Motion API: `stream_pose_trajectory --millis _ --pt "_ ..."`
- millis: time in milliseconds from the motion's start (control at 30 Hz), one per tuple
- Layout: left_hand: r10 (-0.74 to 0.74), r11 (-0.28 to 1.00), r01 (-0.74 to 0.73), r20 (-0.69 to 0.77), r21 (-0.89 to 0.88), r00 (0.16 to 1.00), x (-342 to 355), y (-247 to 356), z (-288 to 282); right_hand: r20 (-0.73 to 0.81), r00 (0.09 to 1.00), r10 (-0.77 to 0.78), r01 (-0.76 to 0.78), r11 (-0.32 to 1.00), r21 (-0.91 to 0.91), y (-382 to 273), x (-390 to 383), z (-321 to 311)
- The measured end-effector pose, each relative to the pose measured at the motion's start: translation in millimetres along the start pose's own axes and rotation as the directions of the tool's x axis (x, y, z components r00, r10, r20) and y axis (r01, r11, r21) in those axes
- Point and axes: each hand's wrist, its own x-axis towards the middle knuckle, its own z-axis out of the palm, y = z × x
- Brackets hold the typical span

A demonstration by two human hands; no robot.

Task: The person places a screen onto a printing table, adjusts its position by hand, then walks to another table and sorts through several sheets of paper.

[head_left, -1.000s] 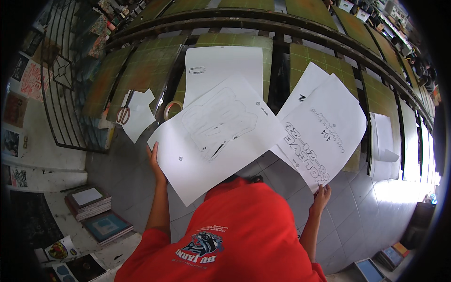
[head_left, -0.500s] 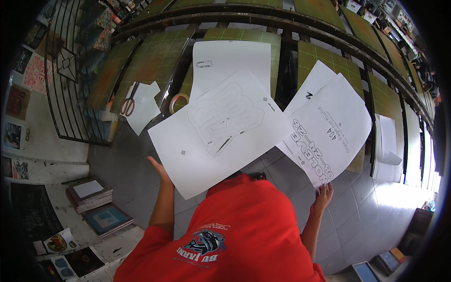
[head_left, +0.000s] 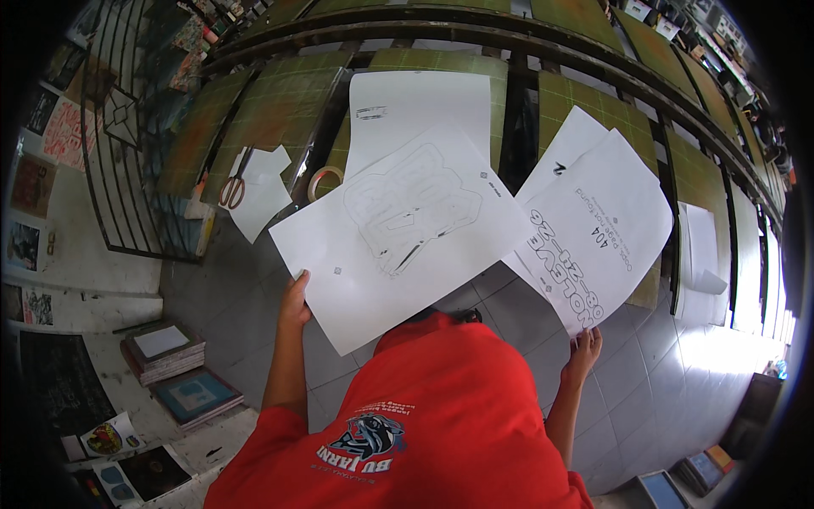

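Observation:
My left hand [head_left: 294,302] pinches the left edge of a large white paper sheet [head_left: 373,293], its thumb on top and the other fingers hidden beneath. A faint outlined lettering design fills the upper part of that sheet. My right hand [head_left: 583,349] grips the bottom corner of a second printed sheet [head_left: 632,204] with outlined letters, which lies tilted at the right. Under its left side a further white sheet [head_left: 566,148] shows. Behind the large sheet, another paper [head_left: 424,102] lies on a green board.
Scissors [head_left: 235,182] with brown handles rest on a cut paper piece [head_left: 264,204]; a tape roll [head_left: 325,181] lies beside it. Green boards [head_left: 280,97] sit on a dark metal frame [head_left: 475,36]. Stacked framed panels [head_left: 161,349] stand at lower left, above grey floor tiles [head_left: 237,322].
My left hand has moved up and closed on the large sheet's edge; before, its thumb was spread. The sheets have shifted slightly. My right hand keeps its grip.

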Motion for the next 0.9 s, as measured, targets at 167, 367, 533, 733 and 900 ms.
stream_pose_trajectory --millis 167,367,533,733,900 --pt "0.018 0.999 -0.015 0.062 -0.050 0.998 3.2 -0.6 -4.4 -0.005 1.000 0.018 -0.018 1.000 -0.003 0.7 0.1 -2.6" --pt "0.022 0.998 -0.022 0.008 -0.058 1.000 8.4 -3.7 -7.6 -0.014 1.000 0.023 -0.023 1.000 0.016 -1.3 -6.0 -2.7" --pt "0.020 0.996 -0.015 0.058 -0.092 0.998 9.6 -3.0 -8.2 -0.025 0.999 0.037 -0.036 0.999 0.005 -5.9 -12.0 2.0" --pt "0.021 0.996 -0.018 0.037 -0.089 0.999 10.5 -4.3 -10.7 -0.013 0.999 0.041 -0.041 0.999 0.012 -2.6 -11.8 1.4" --pt "0.027 0.988 -0.023 0.023 -0.152 0.999 11.8 -3.7 -15.4 -0.122 0.991 -0.057 0.042 0.991 -0.123 -2.4 -12.4 6.7"
